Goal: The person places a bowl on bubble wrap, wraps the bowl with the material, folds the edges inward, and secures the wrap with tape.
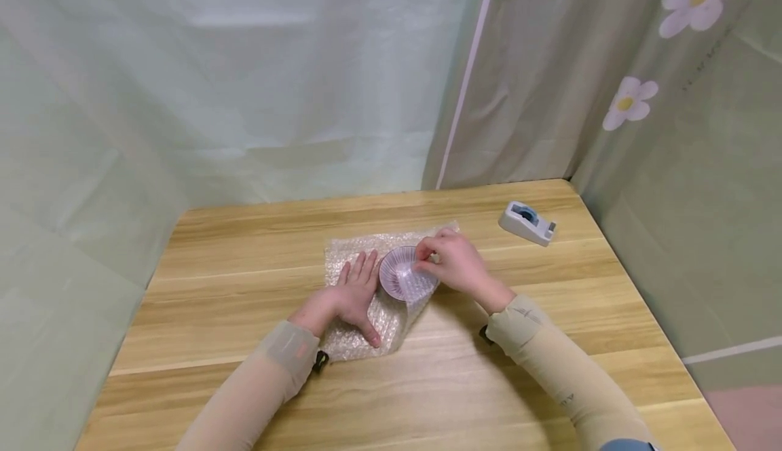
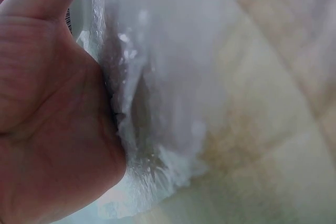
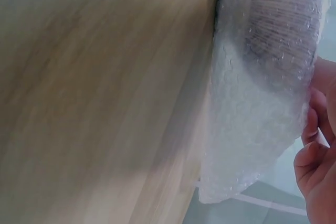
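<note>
A striped purple-and-white bowl [image 1: 392,276] sits on a sheet of bubble wrap [image 1: 360,350]. My left hand [image 1: 354,299] lies on the sheet with its fingers spread, fingertips at the bowl's left side. In the left wrist view, that hand's palm [image 2: 58,124] is beside crinkled bubble wrap [image 2: 149,145]. My right hand [image 1: 458,262] pinches a flap of the wrap, drawn up over the bowl's right side. Through the raised wrap [image 3: 252,140] in the right wrist view, the bowl's ribbed wall [image 3: 281,35] shows, with curled fingers [image 3: 315,156] at its edge.
A grey tape dispenser [image 1: 528,223] stands at the back right of the wooden table [image 1: 244,254]. Pale curtains [image 1: 305,84] hang behind the table and along both sides, with flowers printed on the right.
</note>
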Demonstrator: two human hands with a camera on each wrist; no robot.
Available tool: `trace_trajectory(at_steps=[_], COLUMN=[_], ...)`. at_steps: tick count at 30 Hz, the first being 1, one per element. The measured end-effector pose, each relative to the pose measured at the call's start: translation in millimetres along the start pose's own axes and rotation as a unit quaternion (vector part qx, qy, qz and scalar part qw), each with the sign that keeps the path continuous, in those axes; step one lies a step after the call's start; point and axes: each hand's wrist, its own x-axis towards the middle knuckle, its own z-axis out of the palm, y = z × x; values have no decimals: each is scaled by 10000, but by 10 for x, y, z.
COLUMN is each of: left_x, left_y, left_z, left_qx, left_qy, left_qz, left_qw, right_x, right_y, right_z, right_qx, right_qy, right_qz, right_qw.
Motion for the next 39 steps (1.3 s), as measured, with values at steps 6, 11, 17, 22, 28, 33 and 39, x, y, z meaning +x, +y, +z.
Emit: trace_trajectory(at_steps=[6,11,17,22,28,33,39], left_x=[4,36,11,30,9,-17,12], left_y=[6,-11,-16,-28,32,35,-37], left_z=[-10,5,-7,5,-49,-52,16], left_qx=[172,255,156,268,386,396,388], left_qy=[-33,-48,-21,78,-72,-12,271], left_qz=[-51,-103,31,91,-44,-37,169], left_qw=[9998,9996,9999,9996,9992,9992,9987], right_x=[46,75,89,108,112,130,149], right_y=[-23,-17,-37,-62,-93,-120,-140], right_z=[20,48,70,65,40,54,64], right_qx=[-611,-949,-1216,-1350,-1401,-1559,-1711], right_qy=[-321,-501,-750,-900,-1022,-1029,-1027], right_qz=[-194,-377,-472,-508,-569,-678,-680], right_qw=[9974,9935,9886,9854,9832,9801,9775])
